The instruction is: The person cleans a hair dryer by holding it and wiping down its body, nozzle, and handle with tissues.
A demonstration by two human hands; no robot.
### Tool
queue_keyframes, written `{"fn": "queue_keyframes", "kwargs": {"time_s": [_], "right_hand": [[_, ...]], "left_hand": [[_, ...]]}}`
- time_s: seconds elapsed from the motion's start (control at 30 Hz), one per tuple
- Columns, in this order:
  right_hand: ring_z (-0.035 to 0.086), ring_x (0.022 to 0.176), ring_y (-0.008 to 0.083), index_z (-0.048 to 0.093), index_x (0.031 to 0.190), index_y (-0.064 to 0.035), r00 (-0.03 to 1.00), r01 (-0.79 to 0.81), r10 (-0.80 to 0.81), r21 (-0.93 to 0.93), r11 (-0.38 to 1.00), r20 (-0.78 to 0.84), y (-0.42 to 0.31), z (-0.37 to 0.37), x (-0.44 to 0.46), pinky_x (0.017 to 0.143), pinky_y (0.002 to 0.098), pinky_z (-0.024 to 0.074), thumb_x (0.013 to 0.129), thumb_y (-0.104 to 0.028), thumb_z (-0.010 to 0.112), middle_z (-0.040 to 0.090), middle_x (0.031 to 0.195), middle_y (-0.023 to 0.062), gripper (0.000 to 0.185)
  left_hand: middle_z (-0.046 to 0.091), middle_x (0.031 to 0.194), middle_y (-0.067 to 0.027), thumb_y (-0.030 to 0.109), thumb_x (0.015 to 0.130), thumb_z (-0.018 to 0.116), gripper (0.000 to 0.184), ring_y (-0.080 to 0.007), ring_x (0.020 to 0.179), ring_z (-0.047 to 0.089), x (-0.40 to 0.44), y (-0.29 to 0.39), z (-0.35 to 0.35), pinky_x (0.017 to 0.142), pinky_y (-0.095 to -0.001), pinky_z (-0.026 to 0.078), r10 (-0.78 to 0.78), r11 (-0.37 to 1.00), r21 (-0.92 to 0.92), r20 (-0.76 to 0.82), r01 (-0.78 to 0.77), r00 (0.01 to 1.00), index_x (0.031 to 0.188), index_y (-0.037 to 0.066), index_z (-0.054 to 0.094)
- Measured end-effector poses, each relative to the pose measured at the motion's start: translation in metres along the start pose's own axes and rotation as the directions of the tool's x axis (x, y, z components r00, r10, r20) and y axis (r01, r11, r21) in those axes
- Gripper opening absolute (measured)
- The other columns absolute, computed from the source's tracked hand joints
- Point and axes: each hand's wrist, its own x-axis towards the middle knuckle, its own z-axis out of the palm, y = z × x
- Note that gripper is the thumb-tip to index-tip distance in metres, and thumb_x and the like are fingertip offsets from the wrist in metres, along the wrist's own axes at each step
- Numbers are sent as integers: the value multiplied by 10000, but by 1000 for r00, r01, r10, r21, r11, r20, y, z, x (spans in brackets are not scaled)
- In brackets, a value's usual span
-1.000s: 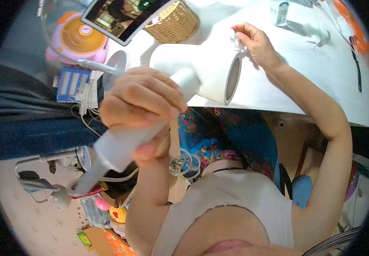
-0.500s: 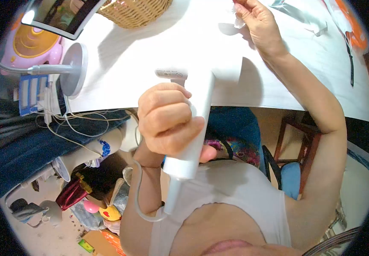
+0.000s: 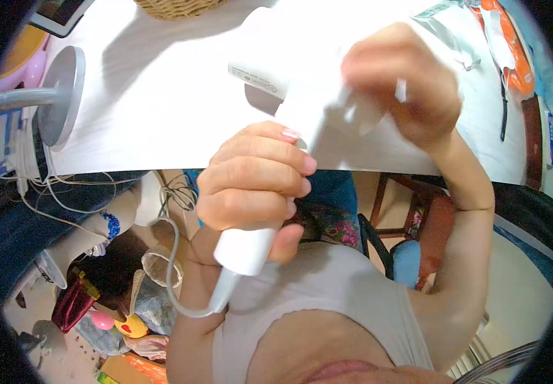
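Observation:
My left hand [image 3: 254, 179] is wrapped round the handle of a white hair dryer [image 3: 246, 249], which is tilted over the table edge. A grey cord runs from the handle's lower end, and small print shows on the dryer's head. Beside the upper handle, my right hand [image 3: 411, 83] is curled and smeared by motion. Bits of a crumpled white tissue [image 3: 351, 114] show at its fingers. Blur and glare hide whether the tissue touches the dryer.
A white cloth covers the table [image 3: 161, 121]. Around it are a wicker basket [image 3: 180, 8], a grey round stand [image 3: 62, 96], a tablet [image 3: 59, 16], and an orange packet [image 3: 513, 51]. Loose cables [image 3: 91, 192] hang at the left edge; a wooden stool [image 3: 385, 208] stands below.
My right hand has come down and left with the tissue, from the far table to the dryer's upper handle. The dryer has tilted and shifted slightly left in view. The camera view has shifted.

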Motion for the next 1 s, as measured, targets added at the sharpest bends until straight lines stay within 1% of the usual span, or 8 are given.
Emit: {"fn": "queue_keyframes", "kwargs": {"time_s": [0.07, 0.23, 0.37, 0.5, 0.63, 0.7, 0.87, 1.0], "right_hand": [[612, 769, 206, 702, 847, -38, 973, 184, -177, -37, 982, 150, -14, 6, 8, 646, 274, 486, 735, 29, 704, 640, 913, 96, 130], [613, 767, 187, 703, 885, -33, 983, -162, 155, 73, 984, 100, 0, -4, 16, 625, 264, 481, 722, 25, 722, 616, 929, 104, 174], [591, 716, 195, 700, 816, -53, 980, 57, -60, 26, 998, 187, -21, 6, 17, 597, 287, 468, 691, -15, 757, 622, 848, 77, 143], [587, 756, 110, 692, 941, -38, 977, -183, 199, -190, 965, 71, 7, -11, 7, 658, 250, 473, 827, -40, 687, 637, 857, 54, 114], [585, 938, 186, 569, 1159, 18, 888, -440, 383, 230, 868, 255, 36, -38, 1, 818, 283, 464, 843, -71, 675, 607, 1028, 120, 344], [569, 735, 85, 696, 994, -33, 918, -371, 379, 88, 925, -116, 22, -19, -3, 632, 237, 456, 913, -131, 626, 630, 826, 28, 145], [612, 572, 187, 635, 1190, -153, 935, 32, 80, -307, 951, 346, -37, -4, 24, 516, 310, 487, 766, -276, 714, 622, 669, 18, 448], [632, 576, 198, 607, 1135, -126, 939, 77, 68, -401, 913, 336, -44, 12, 31, 507, 338, 485, 723, -231, 720, 607, 645, 28, 440]], "left_hand": [[641, 803, -92, 206, 792, 714, 203, -255, 773, 649, 3, -1, -4, 788, -421, 506, -13, 997, -76, 0, 13, 1000, 823, 76, 562], [546, 779, -48, 314, 857, 648, 266, -216, 759, 573, 12, -5, -9, 790, -407, 436, -27, 995, -98, 90, 36, 996, 809, 115, 479], [511, 779, -36, 346, 874, 628, 287, -204, 772, 545, 14, -2, -13, 811, -411, 408, -71, 995, -53, 139, 79, 988, 806, 137, 442], [508, 782, -41, 331, 875, 626, 275, -208, 784, 544, 13, 0, -7, 834, -423, 407, -92, 996, 3, 105, 92, 990, 809, 138, 443], [520, 805, -51, 305, 863, 643, 260, -215, 802, 548, 13, 1, -8, 860, -436, 406, -104, 994, -26, 100, 107, 990, 810, 139, 450], [559, 795, -74, 239, 826, 651, 205, -231, 773, 575, 14, -4, -4, 836, -433, 439, -63, 995, -77, 21, 64, 998, 808, 103, 499], [573, 951, -143, 167, 699, 692, 195, -271, 902, 532, 17, -2, 2, 833, -408, 432, -30, 988, 149, -21, 33, 999, 797, 78, 549], [470, 1171, -194, 241, 626, 739, 323, -310, 1080, 414, 23, 3, 11, 884, -405, 374, -32, 927, 373, -12, 34, 999, 842, 90, 553]]}}
